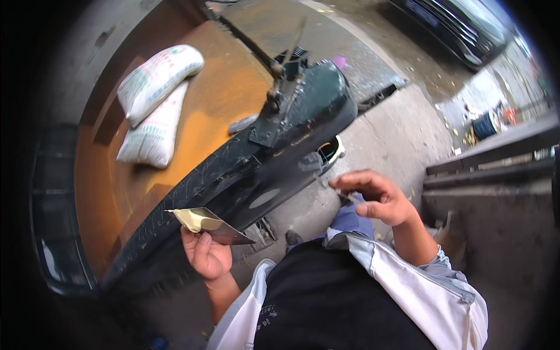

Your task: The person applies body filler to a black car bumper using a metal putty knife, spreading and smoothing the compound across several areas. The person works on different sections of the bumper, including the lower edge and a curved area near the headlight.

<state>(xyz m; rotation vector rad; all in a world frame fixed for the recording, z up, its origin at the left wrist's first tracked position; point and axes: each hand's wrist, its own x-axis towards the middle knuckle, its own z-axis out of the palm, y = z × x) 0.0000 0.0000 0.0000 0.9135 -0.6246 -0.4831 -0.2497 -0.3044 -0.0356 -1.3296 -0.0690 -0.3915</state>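
With the work judged at the paste-loading step, the left hand (pixel 207 256) pinches a grey, flat-edged metal plate (pixel 228 234) bearing pale-yellow soft paste (pixel 194 220) near a long, dark, curved panel (pixel 233 175), the half-curled right hand (pixel 376 197) holds a blurred, thin, scraper-like tool (pixel 310 163), and the next move calls for a level plate.

Wht sacks (pixel 153 135) on rusty sheet (pixel 219 64) — dk car (pixel 461 26) upper R.

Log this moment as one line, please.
left hand: holds flat plate with yellow paste | right hand: holds blurred tool | nearby: long dark part, two white sacks
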